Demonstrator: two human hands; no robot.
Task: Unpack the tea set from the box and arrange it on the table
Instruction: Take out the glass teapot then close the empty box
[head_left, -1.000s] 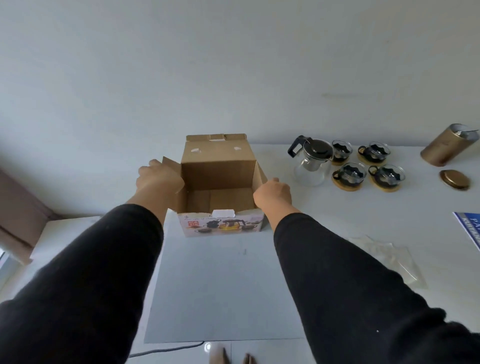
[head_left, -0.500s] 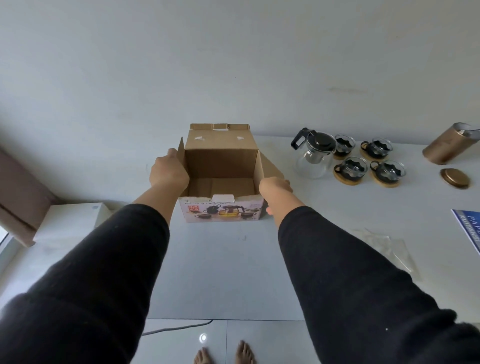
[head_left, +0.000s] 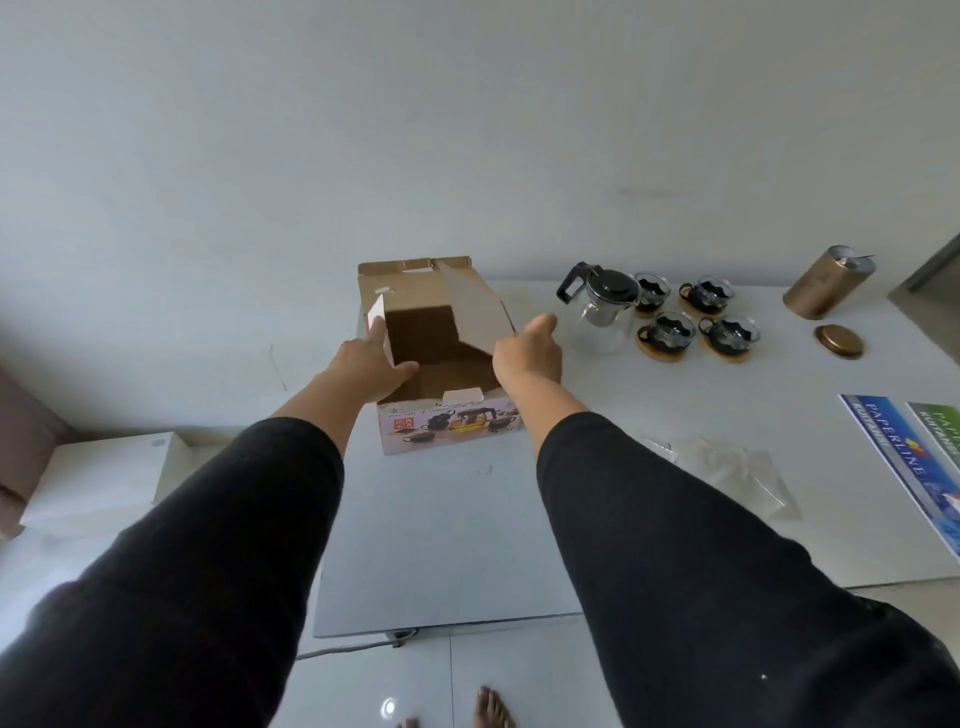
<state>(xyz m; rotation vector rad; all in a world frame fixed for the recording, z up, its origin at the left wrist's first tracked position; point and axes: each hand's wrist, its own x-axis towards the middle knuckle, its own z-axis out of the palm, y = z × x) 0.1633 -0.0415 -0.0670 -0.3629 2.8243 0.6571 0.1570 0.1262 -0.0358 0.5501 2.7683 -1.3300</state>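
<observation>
The open cardboard box (head_left: 447, 428), with a tea-set picture on its front, stands on the white table (head_left: 441, 545). Its inside looks empty. My left hand (head_left: 366, 361) holds the left side flap, thumb inside the box. My right hand (head_left: 527, 351) grips the right side flap, which leans inward over the opening. To the right of the box stand a glass teapot (head_left: 605, 306) with a black lid and several glass cups (head_left: 670, 330) on round wooden coasters.
A gold canister (head_left: 826, 280) lies at the back right, its lid (head_left: 838, 341) beside it. A clear plastic bag (head_left: 737, 467) and blue paper packs (head_left: 914, 457) lie at the right. A white box (head_left: 104, 478) sits low on the left. The wall is close behind.
Both hands have shifted from the box's sides onto its side flaps and swung them inward. The right flap now leans over the opening.
</observation>
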